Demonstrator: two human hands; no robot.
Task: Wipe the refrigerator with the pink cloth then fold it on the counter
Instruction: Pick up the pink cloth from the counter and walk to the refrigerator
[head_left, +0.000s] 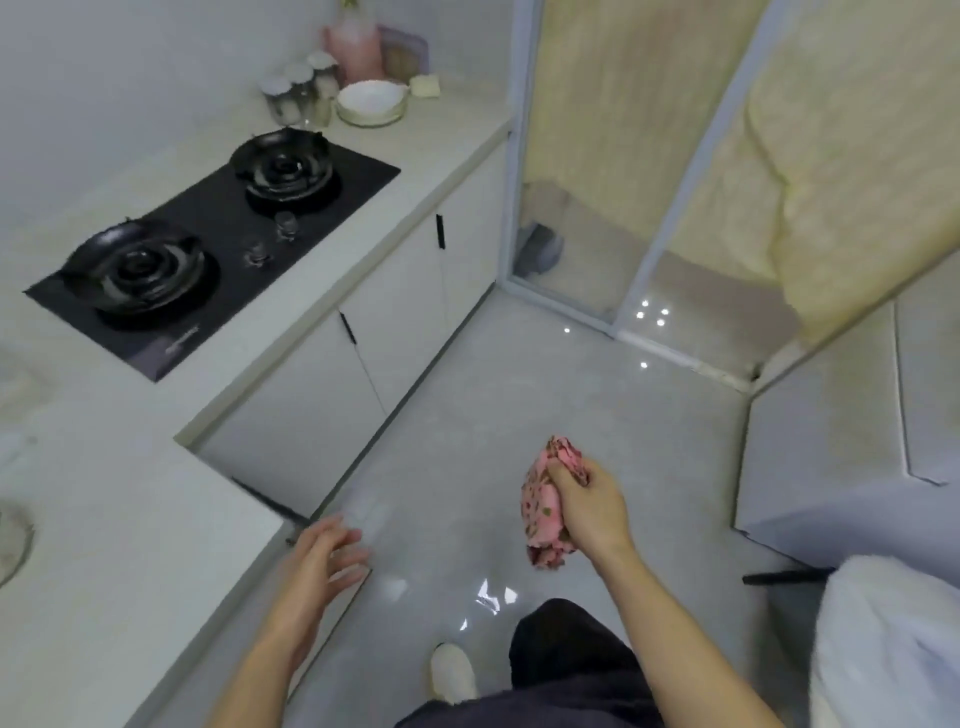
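Observation:
The pink cloth (545, 499), patterned with small dark spots, is bunched up in my right hand (589, 506), held over the floor at mid-frame. My left hand (322, 561) is empty with its fingers spread, hovering by the corner of the white counter (130, 571) at the lower left. A white appliance that looks like the refrigerator (831, 441) stands at the right, a little beyond the cloth; only its top and side show.
A black two-burner gas stove (208, 244) is set into the counter. Jars, a white bowl (370, 101) and a pink container stand at the counter's far end. A glass sliding door (649, 171) lies ahead. My shoe (452, 673) is on the glossy floor.

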